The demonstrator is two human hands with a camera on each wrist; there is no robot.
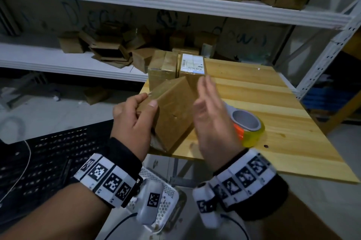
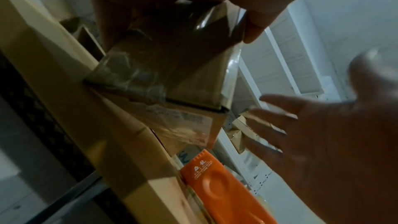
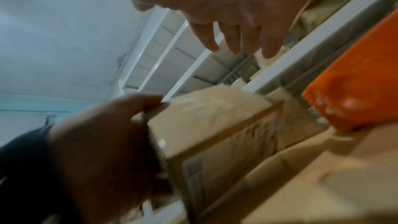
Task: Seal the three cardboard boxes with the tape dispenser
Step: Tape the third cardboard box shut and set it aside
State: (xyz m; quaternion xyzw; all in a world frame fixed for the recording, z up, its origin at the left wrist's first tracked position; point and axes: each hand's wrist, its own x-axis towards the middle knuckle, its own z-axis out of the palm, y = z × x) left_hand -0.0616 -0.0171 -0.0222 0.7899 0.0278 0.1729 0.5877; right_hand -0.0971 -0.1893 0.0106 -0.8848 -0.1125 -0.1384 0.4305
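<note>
At the centre of the head view the left hand (image 1: 134, 120) grips a small brown cardboard box (image 1: 173, 110), tilted on one corner at the near left edge of the pale, grained wooden table (image 1: 283, 122), glossy clear tape wrinkled over its upper face. The right hand (image 1: 211, 120) hovers just right of it, fingers straight and spread, holding nothing. Two more taped boxes (image 1: 175, 69) stand behind, one with a white printed label, and the tape dispenser (image 1: 248, 128), orange plastic around a yellowish roll, lies at centre right.

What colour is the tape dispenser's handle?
Orange tape dispenser handle with embossed lettering, clearest in the left wrist view.
</note>
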